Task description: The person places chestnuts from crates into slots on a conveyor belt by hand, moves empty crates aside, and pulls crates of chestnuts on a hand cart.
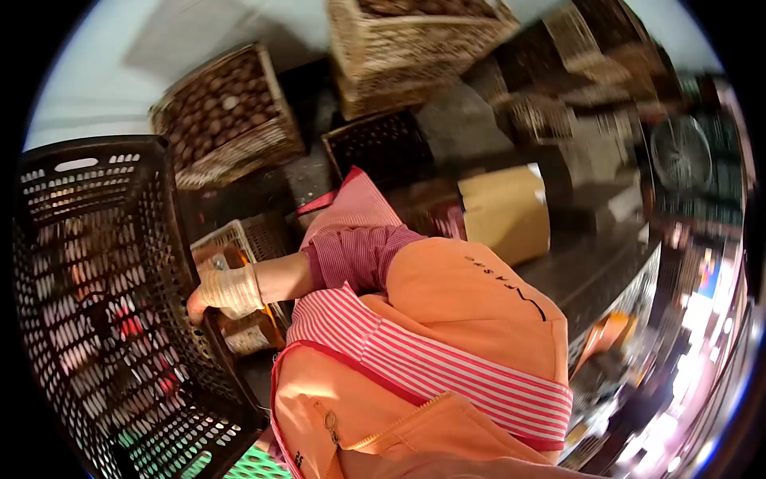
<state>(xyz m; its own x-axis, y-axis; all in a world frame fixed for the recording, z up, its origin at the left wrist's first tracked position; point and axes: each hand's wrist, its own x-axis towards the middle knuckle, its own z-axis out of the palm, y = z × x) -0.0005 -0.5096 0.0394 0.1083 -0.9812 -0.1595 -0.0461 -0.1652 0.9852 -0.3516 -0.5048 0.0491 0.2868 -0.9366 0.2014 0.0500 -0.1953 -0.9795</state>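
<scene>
My right hand, wrapped in a pale knitted glove with bare fingertips, reaches across to the left. Its fingers are closed over the side rim of a black plastic crate with slotted walls. The crate is tilted, and colours from behind show through its slots. A bit of purple sleeve shows low beside the crate, but my left hand is not visible. My orange jacket with pink-striped trim covers the lower middle of the view.
Ahead stand a basket of round brown items, a taller woven basket and a dark crate. A cardboard box sits right of centre. A round fan is at far right. Green slotted plastic lies below.
</scene>
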